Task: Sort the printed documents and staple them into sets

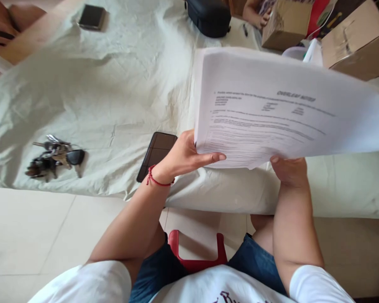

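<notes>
A stack of printed paper sheets (259, 80) is held up over the table's front edge, its right end bending out toward the picture's right side. My left hand (192, 155) grips the lower left corner, thumb lying on top and the other fingers hidden beneath. At the bottom edge, my right hand (290, 168) pinches the sheets with its thumb in front; its remaining fingers are behind the paper. The heading reads "Overleaf Notes"; the smaller print is blurred. Just left of my left wrist, a dark smartphone (154, 153) lies partly covered by my arm.
A bunch of keys (57, 158) rests on the cloth-covered table (129, 84) at left. Farther back are a black square object (92, 17), a black case (210, 17) and two cardboard boxes (286, 23). Other people's hands (1, 38) show at both far corners. My red stool (197, 264) is below.
</notes>
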Tool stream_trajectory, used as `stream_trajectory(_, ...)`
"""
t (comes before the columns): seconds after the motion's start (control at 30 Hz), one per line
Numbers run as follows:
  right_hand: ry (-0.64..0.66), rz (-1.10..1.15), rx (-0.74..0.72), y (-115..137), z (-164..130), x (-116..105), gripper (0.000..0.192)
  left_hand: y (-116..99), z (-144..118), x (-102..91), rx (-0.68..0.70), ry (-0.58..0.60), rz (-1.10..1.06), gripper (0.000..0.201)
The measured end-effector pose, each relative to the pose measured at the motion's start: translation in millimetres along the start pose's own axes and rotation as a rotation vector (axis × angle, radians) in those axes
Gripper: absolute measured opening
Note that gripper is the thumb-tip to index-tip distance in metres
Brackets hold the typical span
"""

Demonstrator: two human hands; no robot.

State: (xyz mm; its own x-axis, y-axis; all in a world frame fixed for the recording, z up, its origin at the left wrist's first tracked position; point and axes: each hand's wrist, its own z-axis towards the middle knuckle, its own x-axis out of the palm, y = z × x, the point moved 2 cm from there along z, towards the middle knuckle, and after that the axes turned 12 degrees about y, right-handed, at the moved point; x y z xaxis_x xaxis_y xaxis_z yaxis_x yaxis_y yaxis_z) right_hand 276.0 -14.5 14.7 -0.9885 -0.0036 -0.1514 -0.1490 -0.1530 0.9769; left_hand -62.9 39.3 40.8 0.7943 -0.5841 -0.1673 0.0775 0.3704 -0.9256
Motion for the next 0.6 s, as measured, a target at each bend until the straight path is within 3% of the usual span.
stream_trajectory(0.2,0.182,-0.028,-0.028,-5,-2,2,0.079,-3,0,0.5,-0.067,0.145,-0.073,0.038)
stream_trajectory(0.3,0.242,-0.062,0.004,-9,0,1,0.081,-8,1,-4.7,-0.100,0.128,-0.129,0.041)
stream_trajectory(0.4,0.266,-0.086,0.078,-13,0,3,0.080,-6,3,-2.7,-0.170,0.145,-0.112,0.044)
stream_trajectory(0.5,0.238,-0.088,0.100,-13,-3,10,0.097,-1,2,2.9,-0.216,0.207,-0.065,0.039)
stream_trajectory(0.6,0.150,-0.079,0.122,-11,-5,15,0.104,1,0,3.9,-0.192,0.102,-0.021,0.040)
